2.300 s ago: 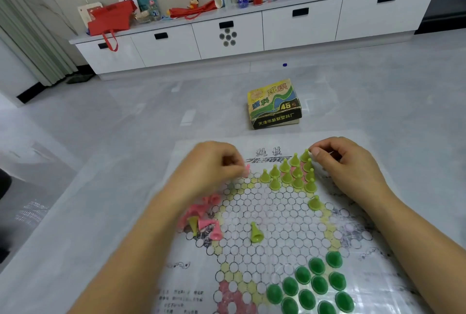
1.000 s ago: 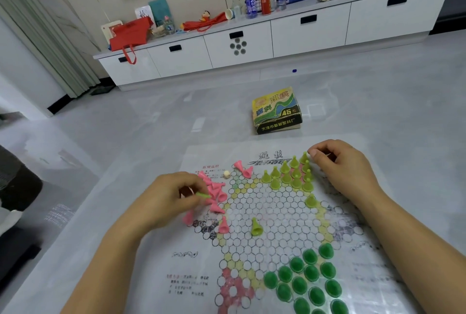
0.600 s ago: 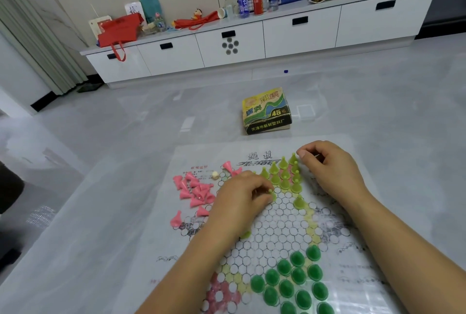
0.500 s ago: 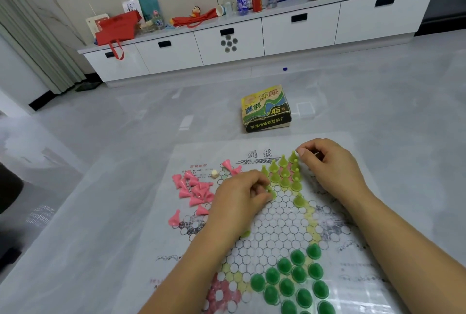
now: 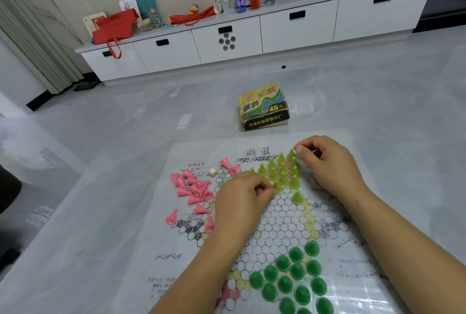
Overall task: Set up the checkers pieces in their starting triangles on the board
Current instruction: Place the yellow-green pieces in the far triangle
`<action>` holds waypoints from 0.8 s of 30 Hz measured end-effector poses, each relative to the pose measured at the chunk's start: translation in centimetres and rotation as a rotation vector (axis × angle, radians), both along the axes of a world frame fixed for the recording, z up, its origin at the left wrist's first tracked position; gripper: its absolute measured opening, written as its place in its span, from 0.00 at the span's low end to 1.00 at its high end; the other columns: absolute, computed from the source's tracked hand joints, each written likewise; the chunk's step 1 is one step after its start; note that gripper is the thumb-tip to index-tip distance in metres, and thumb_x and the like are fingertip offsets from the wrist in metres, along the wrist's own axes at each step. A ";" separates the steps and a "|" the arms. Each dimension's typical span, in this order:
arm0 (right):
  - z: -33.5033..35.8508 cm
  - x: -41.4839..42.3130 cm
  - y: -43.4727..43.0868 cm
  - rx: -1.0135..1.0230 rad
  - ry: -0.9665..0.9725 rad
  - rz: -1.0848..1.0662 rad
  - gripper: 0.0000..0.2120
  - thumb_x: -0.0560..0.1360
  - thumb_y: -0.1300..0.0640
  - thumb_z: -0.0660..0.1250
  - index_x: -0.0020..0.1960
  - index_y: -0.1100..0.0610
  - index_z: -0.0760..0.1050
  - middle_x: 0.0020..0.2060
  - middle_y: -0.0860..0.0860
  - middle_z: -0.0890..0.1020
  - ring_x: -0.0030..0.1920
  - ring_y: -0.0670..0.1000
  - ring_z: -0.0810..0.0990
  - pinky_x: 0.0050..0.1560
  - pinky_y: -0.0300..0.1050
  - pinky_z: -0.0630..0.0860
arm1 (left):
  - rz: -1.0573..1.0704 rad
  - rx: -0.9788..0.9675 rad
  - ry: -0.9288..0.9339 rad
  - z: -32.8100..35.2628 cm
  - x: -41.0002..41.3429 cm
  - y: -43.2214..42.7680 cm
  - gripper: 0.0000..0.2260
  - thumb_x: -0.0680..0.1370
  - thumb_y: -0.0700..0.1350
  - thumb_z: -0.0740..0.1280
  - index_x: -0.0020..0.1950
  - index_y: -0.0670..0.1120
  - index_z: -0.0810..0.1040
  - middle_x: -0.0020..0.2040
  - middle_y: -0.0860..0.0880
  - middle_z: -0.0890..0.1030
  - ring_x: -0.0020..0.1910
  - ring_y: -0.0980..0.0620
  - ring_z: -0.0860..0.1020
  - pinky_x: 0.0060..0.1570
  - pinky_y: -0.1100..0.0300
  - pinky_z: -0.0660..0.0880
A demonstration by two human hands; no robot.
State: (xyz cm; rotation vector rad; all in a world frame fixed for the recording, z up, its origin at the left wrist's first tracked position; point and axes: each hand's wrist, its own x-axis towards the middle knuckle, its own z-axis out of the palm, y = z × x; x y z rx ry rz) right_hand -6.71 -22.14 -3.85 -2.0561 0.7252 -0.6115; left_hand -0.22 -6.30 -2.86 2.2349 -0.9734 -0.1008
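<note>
The checkers board sheet [image 5: 277, 215] lies on the floor. Light green pieces [image 5: 282, 171] stand in the far triangle, and one light green piece [image 5: 297, 197] stands alone just below it. My left hand [image 5: 242, 195] pinches a light green piece [image 5: 277, 186] at the triangle's near left edge. My right hand [image 5: 327, 165] rests at the triangle's far tip with its fingers curled; what they hold is hidden. Pink pieces [image 5: 193, 189] lie tipped in a heap at the left. Dark green pieces [image 5: 290, 276] fill the near right triangle.
The game's box [image 5: 263, 107] sits on the grey floor beyond the board, with a small clear lid [image 5: 303, 108] beside it. A small white die [image 5: 213, 172] lies by the pink heap. A long white cabinet [image 5: 227, 41] lines the far wall.
My left hand left the pink heap with a light green piece and carried it right to the light green triangle. The loose green piece in the board's middle is gone. My right hand stayed put.
</note>
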 end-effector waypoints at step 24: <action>0.1 0.0 0.0 -0.006 0.010 0.001 0.05 0.75 0.53 0.62 0.43 0.50 0.77 0.46 0.49 0.80 0.43 0.51 0.77 0.47 0.50 0.75 | 0.059 -0.040 -0.251 -0.3 -0.6 -0.2 0.06 0.68 0.47 0.72 0.34 0.47 0.77 0.31 0.54 0.77 0.31 0.56 0.71 0.30 0.65 0.66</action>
